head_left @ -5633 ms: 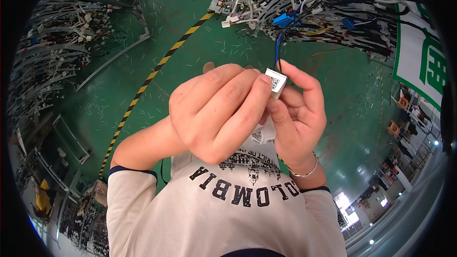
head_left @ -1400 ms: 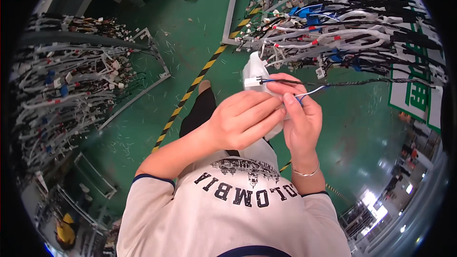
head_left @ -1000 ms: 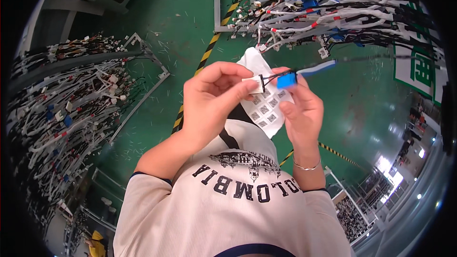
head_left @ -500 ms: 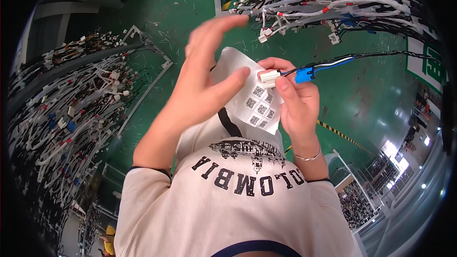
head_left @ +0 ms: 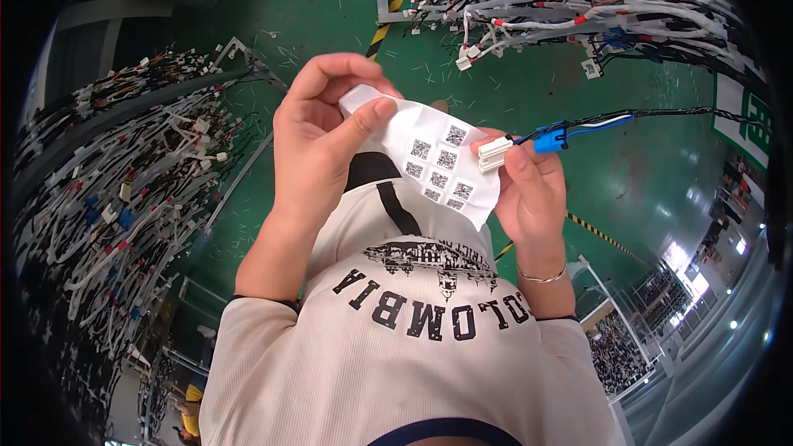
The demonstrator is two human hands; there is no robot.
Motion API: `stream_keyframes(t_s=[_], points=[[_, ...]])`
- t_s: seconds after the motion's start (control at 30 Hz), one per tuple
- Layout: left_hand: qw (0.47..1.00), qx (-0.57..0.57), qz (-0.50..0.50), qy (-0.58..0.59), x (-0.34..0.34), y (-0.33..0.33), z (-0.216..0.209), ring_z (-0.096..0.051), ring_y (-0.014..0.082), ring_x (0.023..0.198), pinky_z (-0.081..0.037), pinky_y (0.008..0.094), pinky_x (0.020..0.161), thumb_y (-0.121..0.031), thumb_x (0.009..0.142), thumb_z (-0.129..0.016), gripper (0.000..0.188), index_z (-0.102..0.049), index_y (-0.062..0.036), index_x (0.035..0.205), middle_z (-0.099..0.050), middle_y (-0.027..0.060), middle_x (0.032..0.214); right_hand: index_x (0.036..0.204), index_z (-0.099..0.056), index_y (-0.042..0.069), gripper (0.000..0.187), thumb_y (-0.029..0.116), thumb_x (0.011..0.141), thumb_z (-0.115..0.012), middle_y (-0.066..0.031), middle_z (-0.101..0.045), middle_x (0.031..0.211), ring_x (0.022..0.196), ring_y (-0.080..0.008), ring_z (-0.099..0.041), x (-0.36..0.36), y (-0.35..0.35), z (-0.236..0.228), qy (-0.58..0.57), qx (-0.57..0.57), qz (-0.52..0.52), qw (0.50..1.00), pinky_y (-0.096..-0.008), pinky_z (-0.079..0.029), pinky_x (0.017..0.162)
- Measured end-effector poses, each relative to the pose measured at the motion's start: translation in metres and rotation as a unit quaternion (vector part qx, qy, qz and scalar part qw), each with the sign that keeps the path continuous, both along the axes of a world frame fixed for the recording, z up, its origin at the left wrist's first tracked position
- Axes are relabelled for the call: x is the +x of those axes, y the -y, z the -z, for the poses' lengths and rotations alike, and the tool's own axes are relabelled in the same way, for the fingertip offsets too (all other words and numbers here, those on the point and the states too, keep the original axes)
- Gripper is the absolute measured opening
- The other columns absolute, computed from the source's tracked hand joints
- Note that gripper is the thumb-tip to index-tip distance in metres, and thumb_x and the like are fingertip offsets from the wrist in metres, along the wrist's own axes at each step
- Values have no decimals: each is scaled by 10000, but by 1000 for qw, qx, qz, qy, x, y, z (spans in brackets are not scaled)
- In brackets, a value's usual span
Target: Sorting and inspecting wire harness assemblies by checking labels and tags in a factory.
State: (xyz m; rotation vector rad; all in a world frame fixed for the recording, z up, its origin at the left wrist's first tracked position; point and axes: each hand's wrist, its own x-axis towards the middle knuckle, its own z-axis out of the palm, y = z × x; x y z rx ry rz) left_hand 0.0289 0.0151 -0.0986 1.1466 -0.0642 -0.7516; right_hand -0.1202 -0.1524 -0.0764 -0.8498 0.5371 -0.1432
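My left hand (head_left: 318, 128) pinches the upper left end of a white sheet of square code labels (head_left: 401, 128) between thumb and fingers. Several printed squares show on the sheet's right half, which curls downward. In my right hand (head_left: 533, 202), thumb and fingers grip a white plug connector (head_left: 494, 153) beside the sheet's right edge; whether these fingers also hold the sheet is hidden. A blue connector (head_left: 550, 139) sits just behind the white one, close to the fingers. From both, a black-wrapped wire bundle (head_left: 669, 113) with blue and white wires runs off to the right.
Bundles of wire harnesses (head_left: 562, 21) hang at the upper right, and more harnesses (head_left: 107, 198) fill the left side. A grey metal frame (head_left: 239, 58) stands by the left bundles. Wire scraps lie on the green floor (head_left: 322, 16). A person in yellow (head_left: 191, 413) is at the lower left.
My left hand has moved down and left and closed on the sheet's upper left end; before, its fingers were spread. The sheet has swung flatter. My right hand shifted slightly right with the connectors.
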Motion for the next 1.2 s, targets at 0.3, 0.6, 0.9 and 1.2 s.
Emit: stream_keyframes(t_s=[0.3, 0.6, 0.9, 1.2], points=[[998, 0, -23, 61, -5, 2, -1, -639, 134, 887, -520, 259, 796, 35, 873, -680, 210, -587, 28, 1061, -664, 92, 983, 1001, -647, 1, 183, 155, 1006, -548, -206, -687, 1097, 1028, -234, -652, -8, 6, 7, 20, 37, 7, 999, -401, -490, 956], [753, 253, -16, 607, -5, 5, -27, -516, 215, 925, -398, 291, 683, 42, 637, -807, 364, -731, -47, 982, -585, 104, 1064, 1078, -630, -105, 286, 155, 1021, -523, -211, -671, 1110, 1037, -225, -625, -10, 6, 12, 5, -129, 27, 991, -386, -460, 987], [853, 208, 93, 470, -14, 27, -30, -568, 193, 756, -450, 297, 633, -24, 691, -810, 263, -744, -46, 944, -641, 47, 831, 1121, -616, -115, 321, 178, 1016, -537, -220, -665, 1123, 1059, -239, -627, -2, -1, -1, -4, -166, 3, 986, -375, -476, 964], [857, 219, 61, 463, -18, 32, -25, -582, 205, 740, -480, 318, 609, -41, 693, -784, 202, -743, -56, 891, -640, 30, 807, 1132, -647, -116, 294, 131, 1014, -542, -120, -673, 1090, 960, -111, -601, 5, 0, -7, 16, -167, -5, 986, -251, -494, 817]])
